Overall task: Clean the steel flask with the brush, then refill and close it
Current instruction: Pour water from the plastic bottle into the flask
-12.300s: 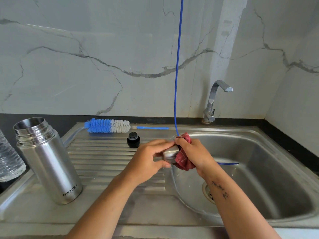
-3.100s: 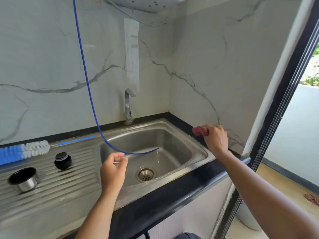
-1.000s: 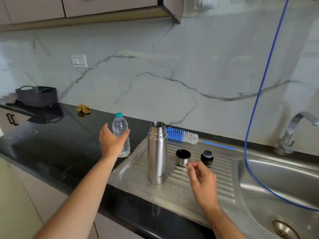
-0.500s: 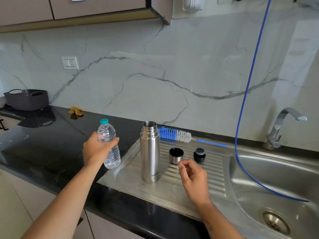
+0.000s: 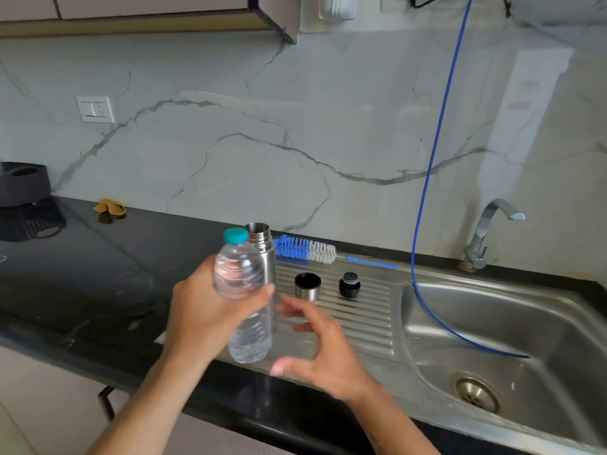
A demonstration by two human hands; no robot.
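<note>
1. The clear plastic water bottle with a teal cap (image 5: 244, 290) and the left hand (image 5: 210, 310) gripping it hide most of the upright steel flask (image 5: 262, 244); only its open neck and a strip of its side show.
2. The right hand (image 5: 323, 353) is motion-blurred, its fingers (image 5: 292, 310) indistinct.
3. The dark basket (image 5: 23, 183) on the black worktop (image 5: 98, 274) is cut off by the left edge.

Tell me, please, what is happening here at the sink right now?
A person is about to refill a steel flask, which stands open on the sink's draining board. Their left hand holds a clear water bottle with its teal cap on, while the open right hand reaches toward it. The flask's cup lid and black stopper sit on the board, and the bottle brush lies behind them.
</note>
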